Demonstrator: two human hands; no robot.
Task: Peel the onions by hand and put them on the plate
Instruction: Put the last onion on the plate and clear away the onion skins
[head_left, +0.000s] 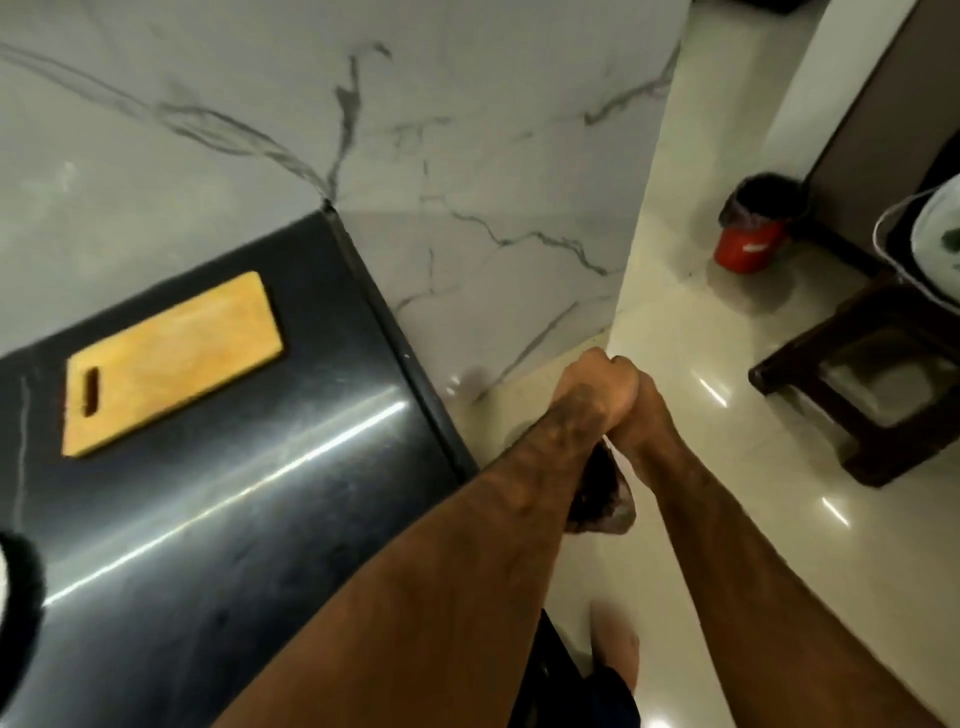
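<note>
Your fingers (597, 361), left hand (582, 400) and right hand (631, 395) alike, are curled with fists pressed together over the floor (727, 467) past the table (260, 519), seemingly gripping a dark purplish bundle (602, 493), perhaps onion skins, which could scatter if you slacken; no onion or plate shows.

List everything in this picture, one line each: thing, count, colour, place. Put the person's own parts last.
cutting board: one, yellow wood, on the counter.
counter: one, glossy black, left.
wall: one, white marble, grey veins, behind.
floor: one, cream tiles, right.
bin: one, red, black liner, on the floor, far right.
stool: one, dark brown, on the floor, right.
bundle: one, dark, under the hands; unclear what.
foot: one, bare, on the floor, bottom.
left hand: one, fingers curled, above the floor.
right hand: one, fingers curled, touching the left hand.
</note>
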